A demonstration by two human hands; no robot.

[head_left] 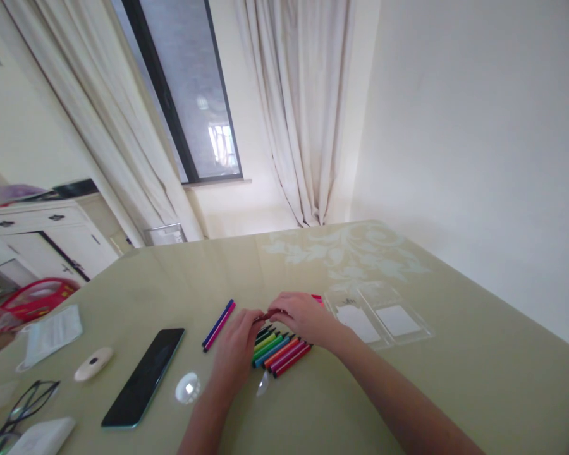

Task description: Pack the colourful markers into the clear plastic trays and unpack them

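Observation:
Both hands meet over the table, closed on a dark red-brown marker [269, 314] held level between them. My left hand [237, 344] has its fingertips on one end. My right hand [306, 318] grips the other end from above, its fingers hiding part of the marker. Just below them lies a row of several coloured markers [284, 355], side by side, in greens, blue, orange, pink and red. To the left of my left hand lie a blue marker [218, 322] and a magenta marker [221, 328]. Something pink-red [318, 299] shows partly behind my right hand.
An open clear plastic case [383, 325] with white inserts lies to the right. On the left are a phone [143, 378], a pale rounded case [93, 364], glasses [33, 401], a white box [45, 437] and a face mask [54, 335]. A wall borders the table's right side.

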